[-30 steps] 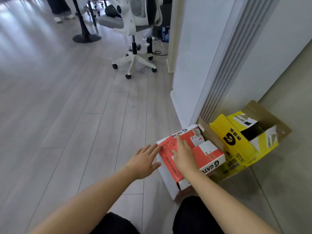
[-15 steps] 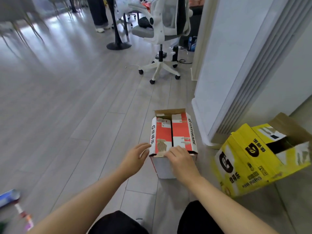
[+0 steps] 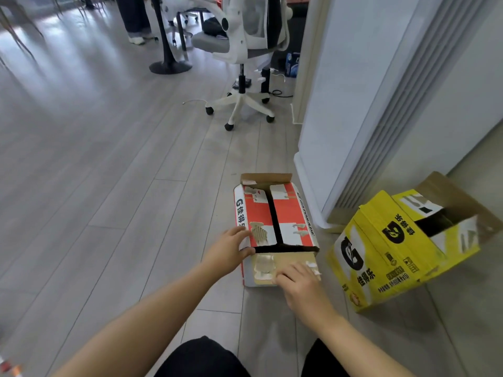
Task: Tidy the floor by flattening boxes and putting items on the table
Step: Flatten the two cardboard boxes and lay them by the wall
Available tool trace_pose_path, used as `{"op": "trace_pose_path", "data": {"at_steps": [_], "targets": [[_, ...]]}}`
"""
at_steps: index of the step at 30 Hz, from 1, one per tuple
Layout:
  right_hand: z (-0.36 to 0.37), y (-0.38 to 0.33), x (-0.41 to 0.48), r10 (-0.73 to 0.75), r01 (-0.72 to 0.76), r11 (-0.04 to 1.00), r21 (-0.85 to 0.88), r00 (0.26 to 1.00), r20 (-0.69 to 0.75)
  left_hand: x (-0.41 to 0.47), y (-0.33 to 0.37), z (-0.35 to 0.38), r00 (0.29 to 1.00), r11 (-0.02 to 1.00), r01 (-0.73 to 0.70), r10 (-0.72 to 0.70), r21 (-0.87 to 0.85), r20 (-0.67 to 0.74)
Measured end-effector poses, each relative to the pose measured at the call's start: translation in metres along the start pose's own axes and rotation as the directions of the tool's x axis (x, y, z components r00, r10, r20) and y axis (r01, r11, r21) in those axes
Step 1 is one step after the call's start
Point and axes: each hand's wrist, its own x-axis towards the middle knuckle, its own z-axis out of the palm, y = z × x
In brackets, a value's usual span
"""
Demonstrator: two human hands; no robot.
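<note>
Gripping red box with left hand, right hand holding flap

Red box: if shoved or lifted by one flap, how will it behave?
The red box is probably light: dark gaps between its top flaps hint that it is empty, so it may slide on the smooth floor. Likely floppy if lifted by a flap: the near flap is folded out, its surface torn.

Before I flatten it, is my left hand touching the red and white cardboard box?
Touching. Head view: the left hand grips the red and white cardboard box at its near left corner.
</note>
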Motion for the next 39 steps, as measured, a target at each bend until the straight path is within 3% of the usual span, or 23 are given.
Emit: {"op": "trace_pose_path", "data": {"at_steps": [6, 8, 15, 23, 30, 34, 39], "targets": [[-0.001, 0.0, -0.004, -0.003, 0.001, 1.0, -0.025, 0.998, -0.056, 0.018, 0.014, -0.003, 0.992, 0.953, -0.12, 0.125, 0.278, 0.0], [-0.001, -0.001, -0.003, -0.003, 0.001, 0.999, -0.033, 0.998, -0.062, 0.018, 0.015, -0.003, 0.99, 0.946, -0.131, 0.143, 0.296, -0.019], [-0.001, 0.006, 0.002, 0.06, -0.063, 0.997, -0.041, 0.996, -0.063, 0.002, 0.003, -0.006, 0.966, 0.986, -0.151, 0.161, 0.063, -0.204], [-0.015, 0.004, 0.024, 0.113, -0.117, 0.992, -0.057, 0.991, -0.065, -0.024, 0.007, -0.013, 0.909, 0.948, 0.04, -0.165, -0.314, -0.382], [-0.005, 0.003, 0.036, 0.134, -0.136, 0.991, -0.006, 0.984, -0.113, -0.035, -0.003, -0.036, 0.826, 0.912, 0.086, -0.29, -0.401, -0.483], [0.002, -0.004, 0.04, 0.123, -0.123, 0.992, -0.004, 0.992, -0.02, -0.04, -0.016, -0.056, 0.793, 0.926, 0.113, -0.303, -0.361, -0.528], [-0.001, -0.014, 0.053, 0.065, -0.104, 0.987, 0.119, 0.954, 0.293, -0.049, -0.033, -0.073, 0.782, 0.948, 0.143, -0.285, -0.285, -0.554]]}}
